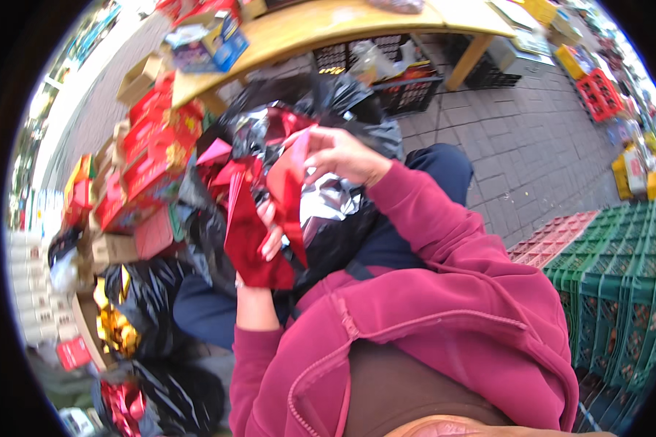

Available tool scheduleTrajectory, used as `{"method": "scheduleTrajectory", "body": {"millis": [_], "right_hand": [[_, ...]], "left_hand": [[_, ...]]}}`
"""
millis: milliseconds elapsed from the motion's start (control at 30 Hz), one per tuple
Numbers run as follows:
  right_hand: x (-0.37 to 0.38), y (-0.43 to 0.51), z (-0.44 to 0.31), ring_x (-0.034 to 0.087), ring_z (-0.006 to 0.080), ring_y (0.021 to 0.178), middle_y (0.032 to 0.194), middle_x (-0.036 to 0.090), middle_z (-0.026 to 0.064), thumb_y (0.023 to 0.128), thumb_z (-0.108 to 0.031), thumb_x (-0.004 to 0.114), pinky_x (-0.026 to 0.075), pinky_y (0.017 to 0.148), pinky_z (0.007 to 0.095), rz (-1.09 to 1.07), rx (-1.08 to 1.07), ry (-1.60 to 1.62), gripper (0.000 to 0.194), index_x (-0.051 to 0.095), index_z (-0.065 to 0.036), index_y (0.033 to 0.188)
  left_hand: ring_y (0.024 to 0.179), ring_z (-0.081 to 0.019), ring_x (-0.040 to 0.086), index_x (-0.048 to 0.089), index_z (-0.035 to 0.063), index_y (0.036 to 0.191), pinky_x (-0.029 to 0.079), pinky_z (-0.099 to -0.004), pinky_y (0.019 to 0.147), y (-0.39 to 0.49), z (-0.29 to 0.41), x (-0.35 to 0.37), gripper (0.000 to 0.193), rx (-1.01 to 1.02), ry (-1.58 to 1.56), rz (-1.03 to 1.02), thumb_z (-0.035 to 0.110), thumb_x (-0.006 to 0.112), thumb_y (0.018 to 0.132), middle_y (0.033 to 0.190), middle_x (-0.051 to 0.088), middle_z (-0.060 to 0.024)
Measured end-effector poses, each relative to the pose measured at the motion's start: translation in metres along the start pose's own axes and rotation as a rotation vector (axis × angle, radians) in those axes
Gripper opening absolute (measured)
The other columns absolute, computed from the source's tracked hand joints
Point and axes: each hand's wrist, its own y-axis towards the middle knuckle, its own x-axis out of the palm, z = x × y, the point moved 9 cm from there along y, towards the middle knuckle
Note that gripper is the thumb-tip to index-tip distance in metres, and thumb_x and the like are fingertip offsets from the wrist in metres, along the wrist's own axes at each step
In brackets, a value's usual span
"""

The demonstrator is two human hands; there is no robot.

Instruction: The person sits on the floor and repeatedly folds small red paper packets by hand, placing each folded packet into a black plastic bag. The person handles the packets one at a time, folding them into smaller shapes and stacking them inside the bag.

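Red shiny foil sheets (257,246) lie over my left hand (272,232), whose fingers show between two flaps of the foil and hold it from below. My right hand (339,155) is at the upper edge of a pinkish-red flap (287,177), its thumb and fingers closed on that edge. Beneath both hands a black plastic bag (328,246) sits between my knees, with silver foil (333,199) and more red foil showing at its mouth. The palm of my left hand is hidden by the foil.
A wooden table (306,27) stands ahead, with black crates (410,90) under it. Red gift boxes (153,158) are stacked at the left, near a carton of gold foil (117,328). Green plastic crates (612,289) stand at the right. Paving (503,147) shows beyond my knee.
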Motion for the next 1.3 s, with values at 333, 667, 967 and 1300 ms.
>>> {"method": "scheduleTrajectory", "body": {"millis": [333,667,967,1300], "right_hand": [[-0.003,-0.001,0.000,0.069,0.0187,0.095,0.110,0.067,0.0119,0.084,-0.004,0.067,0.059,0.082,0.0308,0.007,0.065,-0.051,0.046,0.057,0.000,0.129],[-0.004,0.001,0.003,0.069,0.0215,0.093,0.103,0.064,0.0112,0.086,-0.001,0.065,0.061,0.080,0.0380,-0.030,0.000,-0.013,0.048,0.051,0.001,0.132],[0.006,-0.004,-0.002,0.066,0.0147,0.090,0.096,0.062,0.0060,0.085,-0.001,0.066,0.061,0.080,0.0334,-0.068,-0.001,-0.057,0.053,0.050,-0.003,0.136],[0.008,-0.009,-0.008,0.065,0.0147,0.092,0.097,0.062,0.0046,0.087,0.001,0.067,0.060,0.082,0.0345,-0.103,0.022,-0.025,0.054,0.051,-0.004,0.137]], "left_hand": [[0.078,-0.0290,0.057,0.030,-0.0069,0.145,0.049,-0.0412,0.066,0.000,-0.008,0.010,0.067,0.031,0.020,0.005,0.044,0.040,0.102,0.112,0.056,-0.0231],[0.084,-0.0310,0.058,0.029,-0.0067,0.145,0.049,-0.0426,0.071,0.007,-0.010,-0.003,0.067,-0.062,0.013,-0.005,0.044,0.039,0.102,0.115,0.054,-0.0247],[0.089,-0.0328,0.058,0.028,-0.0064,0.144,0.049,-0.0439,0.075,-0.011,-0.008,-0.011,0.066,-0.055,0.009,0.000,0.044,0.037,0.103,0.119,0.052,-0.0262],[0.094,-0.0348,0.059,0.026,-0.0062,0.144,0.049,-0.0453,0.079,-0.021,-0.007,-0.009,0.066,-0.063,0.011,-0.007,0.045,0.036,0.103,0.122,0.050,-0.0278]]}}
